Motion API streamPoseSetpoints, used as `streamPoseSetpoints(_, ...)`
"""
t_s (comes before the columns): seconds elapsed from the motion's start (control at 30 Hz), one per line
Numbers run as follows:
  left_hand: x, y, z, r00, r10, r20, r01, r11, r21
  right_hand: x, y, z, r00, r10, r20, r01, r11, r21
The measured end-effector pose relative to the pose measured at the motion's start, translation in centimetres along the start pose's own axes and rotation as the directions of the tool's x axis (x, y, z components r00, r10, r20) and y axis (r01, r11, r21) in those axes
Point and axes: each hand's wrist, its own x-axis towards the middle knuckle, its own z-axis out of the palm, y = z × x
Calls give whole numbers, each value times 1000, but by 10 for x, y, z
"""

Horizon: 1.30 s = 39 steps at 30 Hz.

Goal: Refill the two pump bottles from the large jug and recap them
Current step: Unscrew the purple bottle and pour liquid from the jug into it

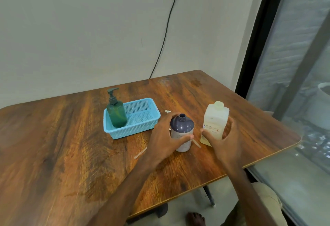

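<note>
A purple pump bottle (182, 127) stands uncapped on the wooden table (71, 145), its neck open. My left hand (165, 136) grips it around the body. To its right stands the pale jug (215, 120) with its cap on. My right hand (222, 140) curls around the jug's lower part, thumb on its front. A green pump bottle (117, 113) with its pump head fitted stands upright in the left end of a blue basket (141, 118). A thin pale tube (196, 144), likely the pump's dip tube, lies on the table behind the purple bottle.
A black cable (166, 29) runs down the wall behind the table. The table's right edge (267, 157) is close to the jug, with a window beyond it. Another pale strip (140, 153) lies on the wood by my left wrist.
</note>
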Motion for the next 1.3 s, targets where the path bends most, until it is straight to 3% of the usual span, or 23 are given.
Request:
streamPoseSetpoints(0.3,-2,2,2,1000,-5,-5,5,1000,-29,-1,2,10,997,-47,-57,47,999,-4)
streamPoseSetpoints(0.53,-4,1,0,1000,-11,-19,10,997,-79,0,-10,-9,992,-74,99,78,996,-32)
streamPoseSetpoints(1.0,-2,1,-18,997,28,70,-25,999,-48,9,-30,-40,898,-315,307,386,899,-208)
streamPoseSetpoints(1.3,-2,5,-20,984,93,151,-94,996,-4,13,-37,-46,868,-362,340,456,852,-258)
